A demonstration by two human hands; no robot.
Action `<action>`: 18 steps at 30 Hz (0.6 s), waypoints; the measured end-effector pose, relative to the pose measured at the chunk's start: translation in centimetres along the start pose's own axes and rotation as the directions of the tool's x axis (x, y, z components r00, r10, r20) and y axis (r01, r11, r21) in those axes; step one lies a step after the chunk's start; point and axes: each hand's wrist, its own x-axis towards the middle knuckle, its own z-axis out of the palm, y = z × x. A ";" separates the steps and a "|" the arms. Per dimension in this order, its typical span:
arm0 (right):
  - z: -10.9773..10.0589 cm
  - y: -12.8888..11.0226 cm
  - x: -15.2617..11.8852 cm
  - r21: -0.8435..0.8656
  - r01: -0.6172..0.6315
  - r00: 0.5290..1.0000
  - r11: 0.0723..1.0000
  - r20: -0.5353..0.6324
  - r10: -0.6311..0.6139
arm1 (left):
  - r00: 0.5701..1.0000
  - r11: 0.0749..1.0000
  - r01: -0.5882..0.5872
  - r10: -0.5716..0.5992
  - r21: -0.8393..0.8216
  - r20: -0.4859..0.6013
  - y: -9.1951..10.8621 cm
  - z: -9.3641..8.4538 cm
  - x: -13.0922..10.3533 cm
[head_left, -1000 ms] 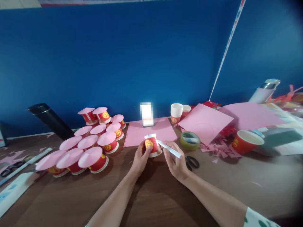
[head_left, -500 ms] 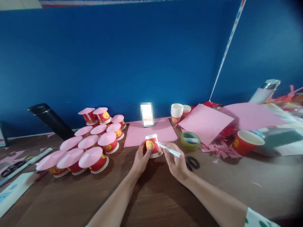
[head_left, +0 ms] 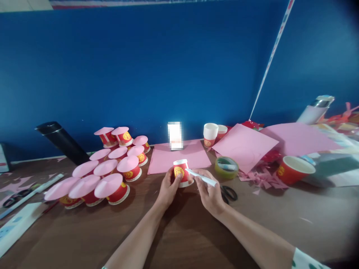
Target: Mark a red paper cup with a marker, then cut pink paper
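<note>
A small red paper cup (head_left: 179, 168) with a yellow emblem and white ends is gripped from the left by my left hand (head_left: 168, 185), its thumb across the front. My right hand (head_left: 209, 188) closes around a white pen (head_left: 203, 177), whose tip meets the cup's right side near the top. Part of the cup's lower right is covered by my right fingers. Behind the cup lies a stack of pink paper (head_left: 159, 160). Black-handled scissors (head_left: 230, 192) lie just right of my right hand, partly hidden by it.
Several red cups with pink paper cone tops (head_left: 112, 186) stand at left beside a tilted black bottle (head_left: 63, 142). To the right are a tape roll (head_left: 237, 172), white paper cups (head_left: 211, 131), pink sheets (head_left: 244, 144), paper scraps (head_left: 263, 179) and a larger red cup (head_left: 293, 175).
The whole view has shifted slightly, so everything sits a little further right. Both hands keep their hold on the cup and pen, with the pen still against the cup.
</note>
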 end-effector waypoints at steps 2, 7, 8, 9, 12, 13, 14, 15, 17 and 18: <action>0.0 0.0 0.0 -0.023 0.022 1.000 0.999 0.011 -0.022 | 1.000 1.000 -0.008 0.008 0.003 0.003 -0.1 0.0 0.0; 0.0 0.1 0.1 -0.044 0.062 0.998 0.997 0.018 -0.062 | 1.000 1.000 -0.017 0.017 -0.021 0.019 -0.2 0.0 0.0; 0.1 0.1 0.1 -0.048 0.069 0.998 0.997 0.016 -0.068 | 1.000 1.000 -0.020 0.020 -0.019 0.020 -0.2 0.0 0.0; 0.1 0.1 0.1 -0.051 0.072 0.997 0.996 0.016 -0.071 | 1.000 1.000 -0.022 0.022 -0.016 0.019 -0.2 0.0 0.0; 0.1 0.1 0.1 -0.063 0.067 0.998 0.996 0.016 -0.066 | 1.000 1.000 -0.012 0.012 -0.012 0.012 -0.1 0.0 0.0; 0.1 0.1 0.1 -0.063 0.061 0.998 0.996 0.014 -0.061 | 1.000 1.000 -0.008 0.008 -0.013 0.011 -0.1 0.0 0.0; 0.0 0.1 0.1 -0.059 0.055 0.998 0.997 0.012 -0.054 | 1.000 1.000 -0.004 0.004 -0.014 0.012 -0.1 -0.1 0.0; 0.0 0.1 0.1 -0.051 0.048 0.999 0.998 0.009 -0.048 | 1.000 1.000 0.000 0.001 -0.015 0.012 -0.1 -0.1 0.0; 0.0 0.1 0.1 -0.033 0.033 0.999 0.999 0.009 -0.033 | 1.000 1.000 0.003 -0.003 -0.015 0.013 0.0 -0.1 -0.1; -0.1 0.1 0.1 -0.027 0.026 1.000 0.999 0.014 -0.026 | 1.000 1.000 0.003 -0.003 -0.011 0.012 -0.1 -0.1 -0.1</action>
